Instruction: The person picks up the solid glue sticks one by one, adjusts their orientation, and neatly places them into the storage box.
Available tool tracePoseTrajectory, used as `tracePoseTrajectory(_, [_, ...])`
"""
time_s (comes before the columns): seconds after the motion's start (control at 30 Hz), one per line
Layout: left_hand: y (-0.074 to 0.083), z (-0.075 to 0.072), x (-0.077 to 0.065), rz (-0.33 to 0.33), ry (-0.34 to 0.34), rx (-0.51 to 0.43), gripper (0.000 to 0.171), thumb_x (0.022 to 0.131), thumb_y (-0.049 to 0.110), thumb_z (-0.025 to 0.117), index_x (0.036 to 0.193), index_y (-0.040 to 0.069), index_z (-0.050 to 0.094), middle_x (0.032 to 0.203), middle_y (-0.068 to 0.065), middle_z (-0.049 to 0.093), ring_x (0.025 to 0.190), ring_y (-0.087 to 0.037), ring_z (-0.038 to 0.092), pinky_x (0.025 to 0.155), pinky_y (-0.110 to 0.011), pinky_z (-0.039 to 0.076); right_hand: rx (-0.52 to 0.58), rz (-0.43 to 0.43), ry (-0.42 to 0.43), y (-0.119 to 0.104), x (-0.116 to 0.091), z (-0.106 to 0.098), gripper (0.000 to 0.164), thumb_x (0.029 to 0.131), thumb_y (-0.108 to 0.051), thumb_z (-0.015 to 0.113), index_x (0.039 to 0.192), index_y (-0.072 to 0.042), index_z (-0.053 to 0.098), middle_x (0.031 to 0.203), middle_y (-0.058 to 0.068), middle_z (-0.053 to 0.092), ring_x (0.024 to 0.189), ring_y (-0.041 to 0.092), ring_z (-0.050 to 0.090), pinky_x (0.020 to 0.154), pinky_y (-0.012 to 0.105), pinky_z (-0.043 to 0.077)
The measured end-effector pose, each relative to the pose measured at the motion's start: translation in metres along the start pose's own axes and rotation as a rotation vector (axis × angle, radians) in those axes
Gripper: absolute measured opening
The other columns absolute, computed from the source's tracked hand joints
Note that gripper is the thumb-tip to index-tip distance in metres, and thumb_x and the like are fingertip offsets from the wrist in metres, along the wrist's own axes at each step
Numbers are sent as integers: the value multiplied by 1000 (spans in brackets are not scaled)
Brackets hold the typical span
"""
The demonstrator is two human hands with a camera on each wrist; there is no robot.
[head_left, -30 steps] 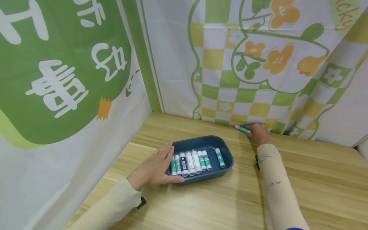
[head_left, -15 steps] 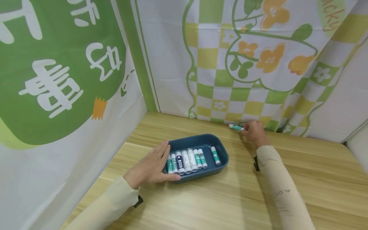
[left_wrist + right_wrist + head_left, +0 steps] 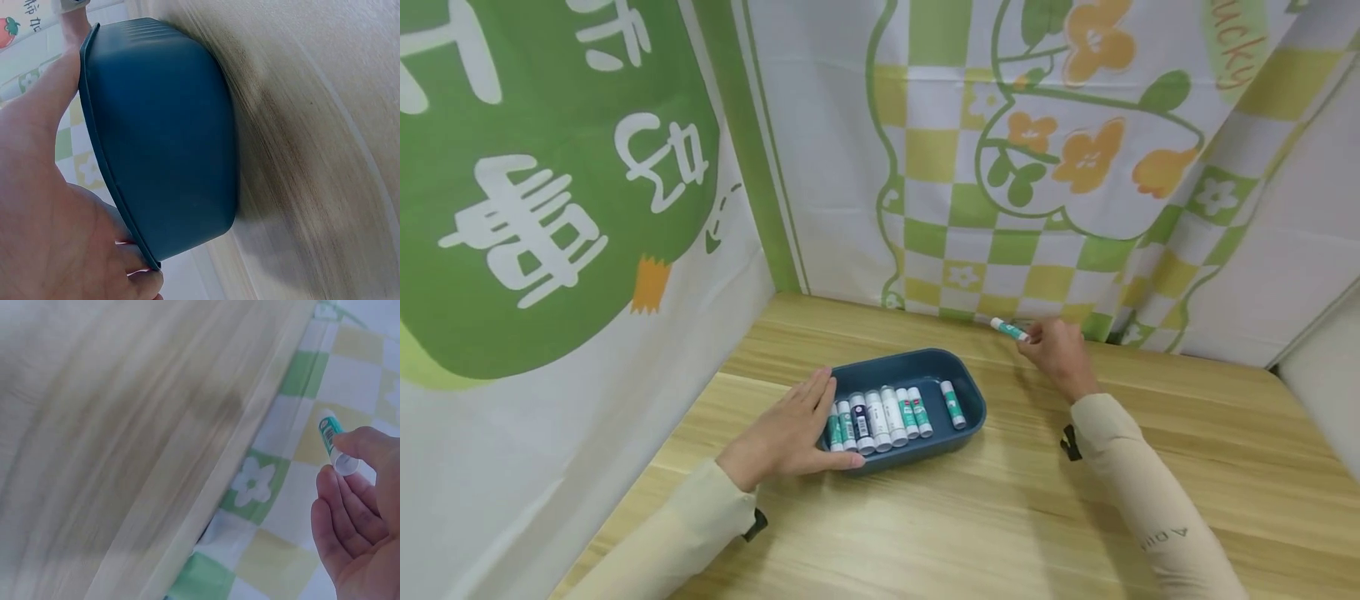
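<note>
In the head view my left hand [image 3: 786, 437] rests on the left end of a dark blue tray [image 3: 961, 367], fingers straight and thumb along the front rim. The left wrist view shows the palm beside the tray's outer wall [image 3: 162, 137]. Several glue sticks [image 3: 879, 421] lie side by side at the tray's left, in green, white and dark blue. Apart from them, one green glue stick [image 3: 952, 405] lies near the right wall. By the back edge of the table, my right hand [image 3: 1060, 354] pinches the end of a green-and-white glue stick [image 3: 329, 432] between thumb and fingers.
A wooden table [image 3: 925, 533] carries the tray. Behind it hangs a checked, flowered cloth [image 3: 970, 200] reaching down to the table's back edge. Another cloth with green print [image 3: 572, 250] hangs along the left side.
The right hand has drawn the pinched glue stick slightly away from the cloth and tipped it up. The left hand keeps its place on the tray. The whole head view has shifted a little.
</note>
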State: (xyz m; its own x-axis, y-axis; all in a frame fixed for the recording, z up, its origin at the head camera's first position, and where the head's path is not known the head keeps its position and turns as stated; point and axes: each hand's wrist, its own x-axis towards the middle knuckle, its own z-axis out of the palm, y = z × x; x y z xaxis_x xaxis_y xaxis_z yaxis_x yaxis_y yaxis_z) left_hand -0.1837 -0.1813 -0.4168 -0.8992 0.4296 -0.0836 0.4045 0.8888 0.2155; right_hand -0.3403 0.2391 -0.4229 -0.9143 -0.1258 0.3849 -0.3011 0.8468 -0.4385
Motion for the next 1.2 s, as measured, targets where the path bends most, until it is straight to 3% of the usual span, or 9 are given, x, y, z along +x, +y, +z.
tracePoseTrajectory(0.33, [-2,1,0,2,3,13,126,89,86,54,165,-8,19,176,-27,6,165,-43,12,134,-57,20,-31,-122,21,-42,-23,-3,21,92,-14,77,98,6,78,92,22,81,77,33,79,64,46,65])
tracePoseTrajectory(0.6, [-2,1,0,3,3,-3,126,89,85,56,165,-8,18,176,-27,7,164,-44,14,133,-58,21,20,-131,-2,-82,-41,-8,17,91,-14,79,98,2,79,91,18,81,82,30,80,65,42,66])
tracePoseTrajectory(0.93, [0,-2,0,0,-11,6,126,89,86,54,165,-8,17,176,-27,6,165,-43,12,134,-57,19,-6,-195,-15,-113,-61,-1,17,86,-16,85,91,-2,78,85,12,81,76,22,78,63,36,65])
tracePoseTrajectory(1.07, [0,-2,0,-1,-15,2,126,89,86,54,165,-7,17,176,-27,5,165,-43,12,134,-57,19,-40,-200,-33,-121,-68,7,17,87,-16,85,91,-1,78,83,11,80,67,16,73,57,30,61])
tracePoseTrajectory(1.2, [-1,-2,0,2,-5,-10,126,89,86,55,165,-8,18,176,-28,7,164,-44,13,134,-58,20,-107,-194,-74,-128,-71,14,14,87,-16,84,86,-4,77,76,4,76,56,9,60,51,25,51])
